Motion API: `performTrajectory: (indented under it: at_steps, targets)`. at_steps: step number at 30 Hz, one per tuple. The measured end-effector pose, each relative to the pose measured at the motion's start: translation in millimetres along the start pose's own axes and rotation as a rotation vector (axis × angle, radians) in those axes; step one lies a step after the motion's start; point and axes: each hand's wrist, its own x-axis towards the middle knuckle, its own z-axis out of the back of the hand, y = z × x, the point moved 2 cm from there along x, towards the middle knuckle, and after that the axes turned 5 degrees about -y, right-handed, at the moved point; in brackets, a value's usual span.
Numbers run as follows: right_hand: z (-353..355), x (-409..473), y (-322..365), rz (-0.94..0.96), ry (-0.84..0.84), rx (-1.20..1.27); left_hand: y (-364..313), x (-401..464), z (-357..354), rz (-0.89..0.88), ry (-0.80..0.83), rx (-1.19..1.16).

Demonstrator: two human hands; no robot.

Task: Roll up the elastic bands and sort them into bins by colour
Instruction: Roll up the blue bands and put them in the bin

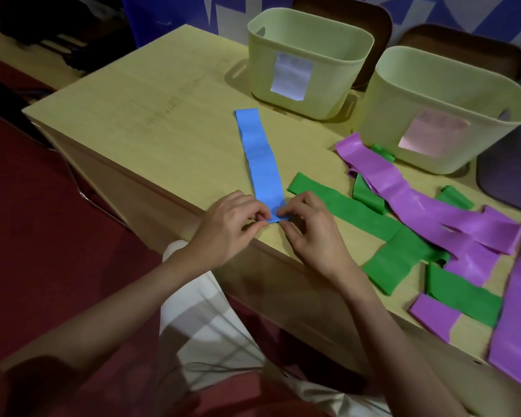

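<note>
Bands: purple [427,206] and green [373,224] lie loose, tangled right of the blue [260,158], unrolled. Two bins [310,85] behind; contents unseen. Blue lies flat mid-table; left hand [232,227] and right hand [310,230] pinch its near end, rolling just begun.

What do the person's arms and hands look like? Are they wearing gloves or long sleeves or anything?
No gloves and no long sleeves. The left hand and the right hand are both bare, and both forearms are uncovered as far as the picture shows. No rings, watch or bracelets can be seen. Each hand shows ordinary fingers with short nails. No cables or markings are on the arms.
</note>
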Motion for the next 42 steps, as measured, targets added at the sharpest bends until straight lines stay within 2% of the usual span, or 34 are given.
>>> performTrajectory:
  at_steps: [6,12,19,34,42]
  targets:
    - [1,1,-3,0.096,0.032,-0.05,0,-2,-3,0.062,-0.009,0.045]
    - [-2,-1,-2,0.18,-0.01,-0.171,-6,-5,-4,-0.058,-0.028,0.187]
    - [-2,-10,2,0.216,-0.019,-0.239,-14,-11,1,-0.136,0.054,0.336]
    - [4,-26,4,0.19,0.17,-0.517,-24,-15,9,0.006,0.243,0.522]
    - [0,-23,8,0.154,0.189,-0.492,-25,-19,9,0.021,0.307,0.602]
